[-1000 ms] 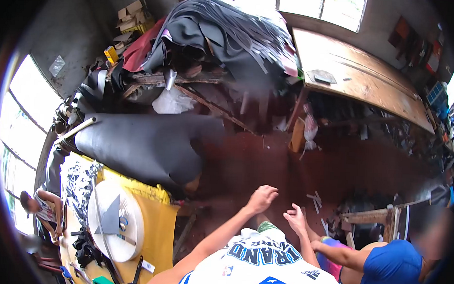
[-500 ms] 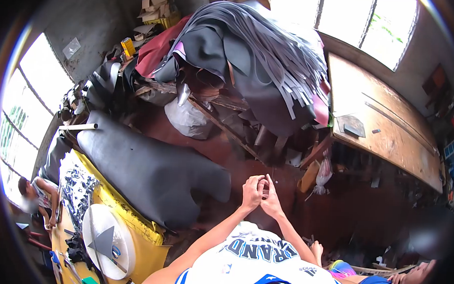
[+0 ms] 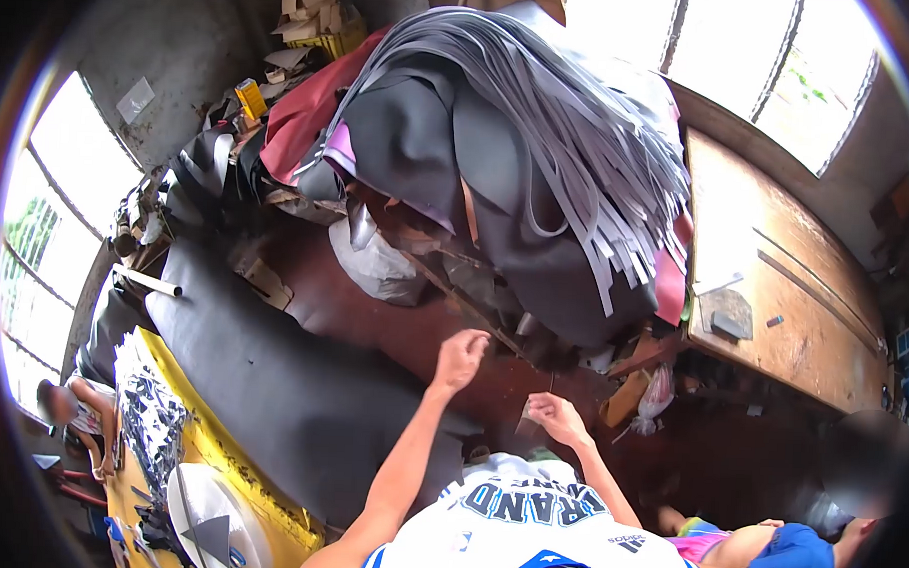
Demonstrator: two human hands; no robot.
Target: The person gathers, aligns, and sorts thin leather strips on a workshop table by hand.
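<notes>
My left hand [image 3: 460, 356] is raised over the reddish floor with its fingers curled in; I see nothing in it. Lower and to the right, my right hand [image 3: 560, 420] pinches a small flat brownish piece [image 3: 528, 415] by its edge. The hands are a short way apart. Just beyond them rises a big heap of dark sheets and grey cut strips [image 3: 539, 147] on a low wooden frame. I wear a white jersey with blue lettering.
A long black sheet roll [image 3: 301, 379] lies at the left beside a yellow table [image 3: 209, 446] with a white disc [image 3: 221, 531]. A worn wooden table [image 3: 804, 306] stands at the right. A white bag [image 3: 375, 266] lies by the heap. One person sits far left [image 3: 65, 411], another at bottom right [image 3: 795, 561].
My hands, joined in front of me half a second ago, have parted: the left rose up and left, the right dropped slightly with the small piece. The view turned further towards the heap.
</notes>
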